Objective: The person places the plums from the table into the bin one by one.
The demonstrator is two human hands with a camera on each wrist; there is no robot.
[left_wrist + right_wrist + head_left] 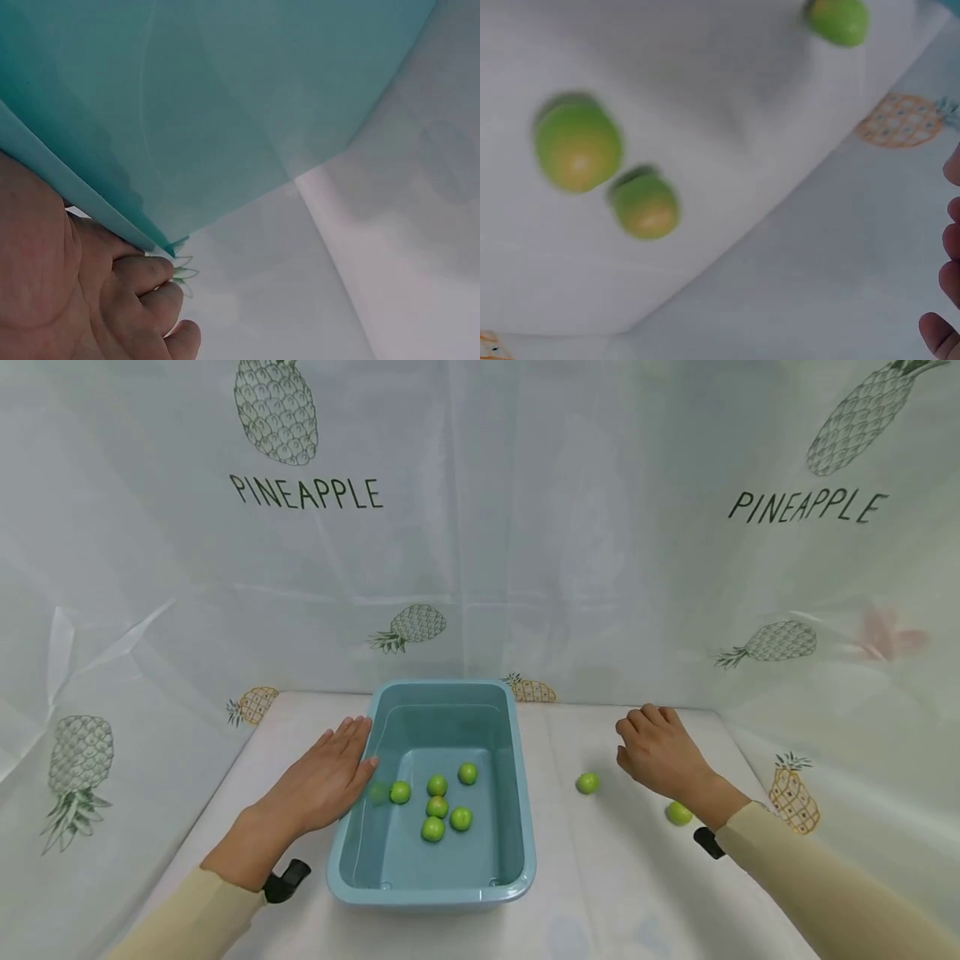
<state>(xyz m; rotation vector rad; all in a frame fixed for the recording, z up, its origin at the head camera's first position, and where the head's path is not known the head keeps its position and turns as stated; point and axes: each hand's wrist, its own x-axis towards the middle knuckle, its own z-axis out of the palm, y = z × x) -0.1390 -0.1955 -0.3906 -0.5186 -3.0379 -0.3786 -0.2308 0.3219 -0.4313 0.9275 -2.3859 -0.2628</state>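
Observation:
A blue-green plastic basin (431,897) stands on the table, with several small round green fruits (437,807) on its floor. My left hand (318,781) lies along the basin's left rim, its fingers extended and its thumb at the edge. In the left wrist view, the palm (34,262) is beside the basin wall (225,97). Over the table to the right, my right hand (660,752) hovers with loosely bent fingers; nothing shows in its grasp. Near it lie a green fruit (587,783) and another green fruit (678,813). Three fruits (577,150) appear in the right wrist view.
A white cloth (577,877) covers the table. Behind and at the sides hangs a pale sheet (562,552) printed with pineapples. The table's back edge (615,704) meets this sheet.

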